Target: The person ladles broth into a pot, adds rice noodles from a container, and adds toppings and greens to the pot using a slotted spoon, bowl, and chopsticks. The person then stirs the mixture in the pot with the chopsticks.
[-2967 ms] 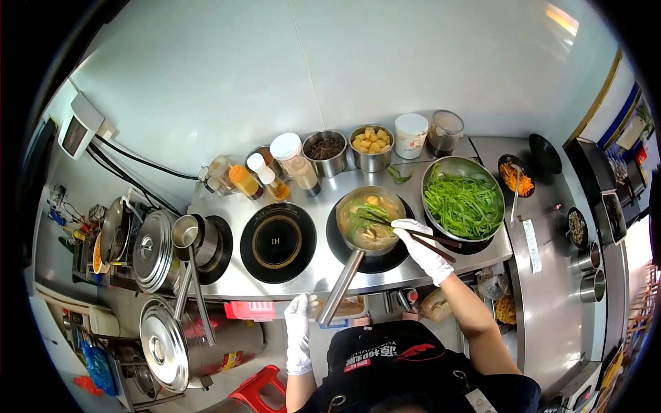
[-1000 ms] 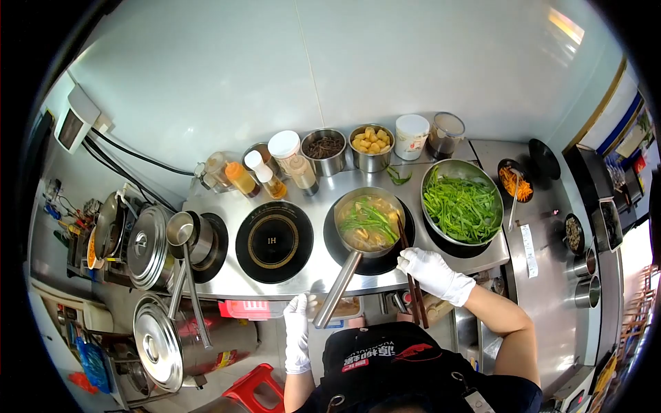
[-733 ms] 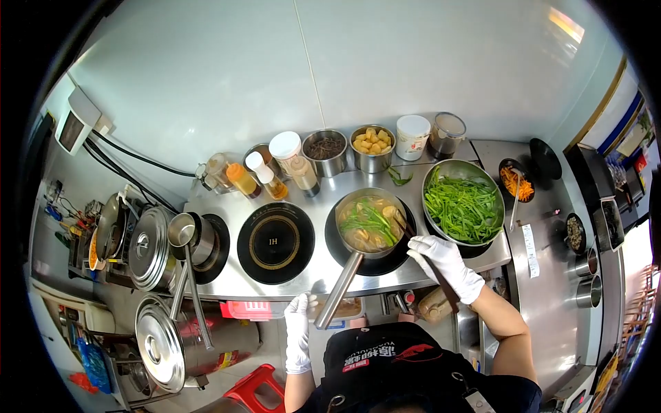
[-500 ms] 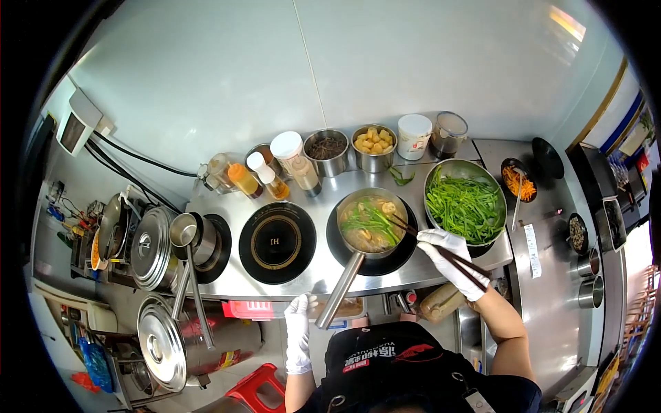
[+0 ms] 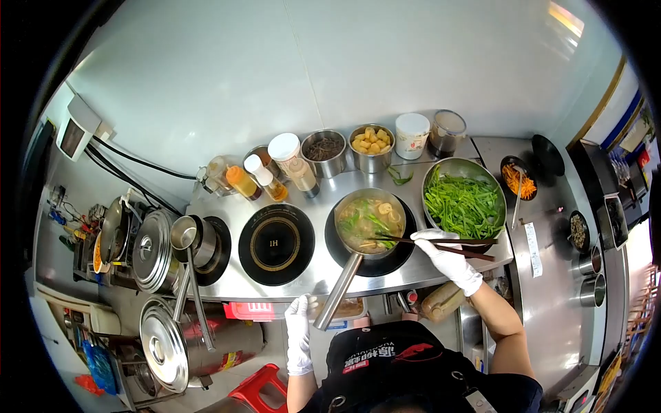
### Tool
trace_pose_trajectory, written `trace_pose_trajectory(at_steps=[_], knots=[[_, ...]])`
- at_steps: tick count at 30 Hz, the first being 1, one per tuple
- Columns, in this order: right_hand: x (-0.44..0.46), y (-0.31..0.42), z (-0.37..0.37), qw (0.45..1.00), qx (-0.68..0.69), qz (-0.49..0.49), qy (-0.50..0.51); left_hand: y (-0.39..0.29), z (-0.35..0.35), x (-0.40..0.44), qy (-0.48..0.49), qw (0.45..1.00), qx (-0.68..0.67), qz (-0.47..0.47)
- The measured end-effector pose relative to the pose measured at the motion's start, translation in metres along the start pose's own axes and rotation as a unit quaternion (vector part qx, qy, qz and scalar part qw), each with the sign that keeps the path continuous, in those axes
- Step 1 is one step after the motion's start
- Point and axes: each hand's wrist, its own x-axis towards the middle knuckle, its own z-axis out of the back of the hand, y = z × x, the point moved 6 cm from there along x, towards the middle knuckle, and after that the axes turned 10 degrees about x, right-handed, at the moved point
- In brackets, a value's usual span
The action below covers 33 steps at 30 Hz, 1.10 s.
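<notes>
My right hand (image 5: 447,256), in a white glove, grips a pair of long dark chopsticks (image 5: 475,242). Their tips dip into the broth of a steel saucepan (image 5: 342,289), among green leafy vegetables (image 5: 352,221) and pale yellowish pieces. The pan stands on a black induction hob (image 5: 406,256), its long handle pointing toward me. Right of it, just beyond my right hand, is a large metal bowl of cut greens (image 5: 463,206). My left hand (image 5: 298,327), also gloved, is by the counter's front edge, left of the pan handle; its fingers look loosely extended, holding nothing visible.
Another induction hob (image 5: 275,244) lies left of the pan. Sauce bottles (image 5: 241,180), tubs and a steel pot of yellow chunks (image 5: 372,143) line the wall. Lidded stockpots (image 5: 162,344) stand at left. A dish of shredded orange food (image 5: 518,180) is at right.
The chopsticks have swung to a flatter angle, their tips now lower in the pan. The greens there have spread out and sunk into the broth. My left hand stays in place.
</notes>
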Motion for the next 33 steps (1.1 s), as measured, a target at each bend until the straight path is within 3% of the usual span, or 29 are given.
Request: trace_pose_trajectory(at_steps=[1,3,6,13,17,20,33], knots=[[0.002,0.005,0.004,1.000,-0.005,-0.009,-0.003,0.002,0.001,0.000,-0.004,1.000,0.001,0.001],[0.006,0.007,0.014,0.998,0.007,0.063,-0.032,0.004,0.003,-0.002,-0.008,1.000,-0.002,0.006],[0.011,-0.007,0.017,0.997,-0.021,0.030,-0.068,0.005,0.001,-0.003,-0.007,1.000,-0.012,0.011],[0.011,-0.014,0.005,0.999,-0.016,0.017,-0.041,-0.003,0.001,-0.006,-0.011,1.000,0.009,-0.010],[0.014,0.008,0.013,0.995,-0.039,0.068,-0.053,0.007,0.006,-0.004,-0.012,1.000,-0.001,-0.010],[0.017,-0.008,0.007,0.999,-0.029,0.026,-0.028,0.010,0.006,-0.005,-0.015,1.000,0.007,-0.004],[0.015,-0.027,0.006,0.998,-0.042,0.034,-0.015,0.008,0.006,-0.011,-0.025,1.000,-0.010,0.003]])
